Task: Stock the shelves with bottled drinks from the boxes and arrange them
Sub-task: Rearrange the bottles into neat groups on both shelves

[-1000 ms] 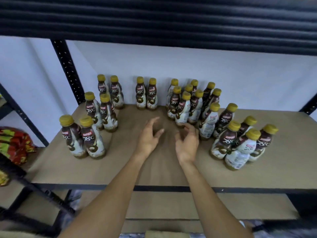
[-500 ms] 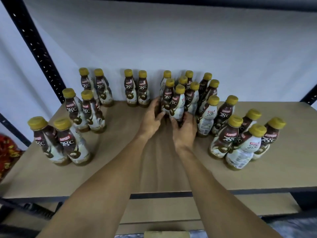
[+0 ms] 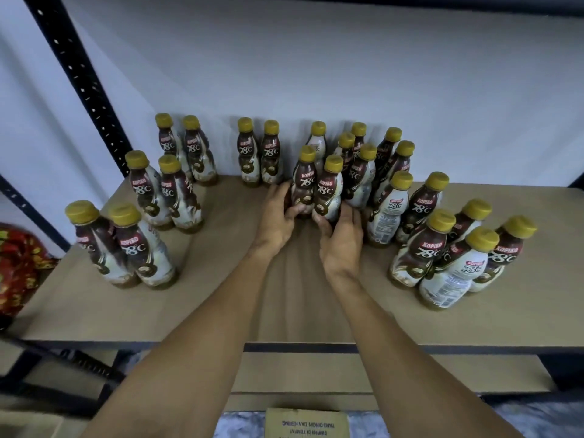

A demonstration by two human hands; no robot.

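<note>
Several brown Kopiko bottles with yellow caps stand on a tan shelf board [image 3: 221, 311]. Neat pairs line the left side [image 3: 126, 248], [image 3: 164, 191] and the back [image 3: 259, 153]. A loose cluster [image 3: 442, 241] crowds the right. In the middle, my left hand [image 3: 278, 216] grips the base of one bottle [image 3: 305, 181]. My right hand [image 3: 341, 238] grips the base of the bottle beside it [image 3: 330, 191]. Both bottles stand upright and touch each other, just in front of the back cluster.
A black perforated upright [image 3: 72, 77] rises at the left rear corner, with a white backdrop behind. Red and yellow packets [image 3: 15, 267] lie on a neighbouring shelf at left. A cardboard box flap [image 3: 306, 425] shows below the shelf's front edge.
Both hands have moved forward from the bare middle of the shelf and closed on two bottles at the front of the cluster. The camera has moved closer.
</note>
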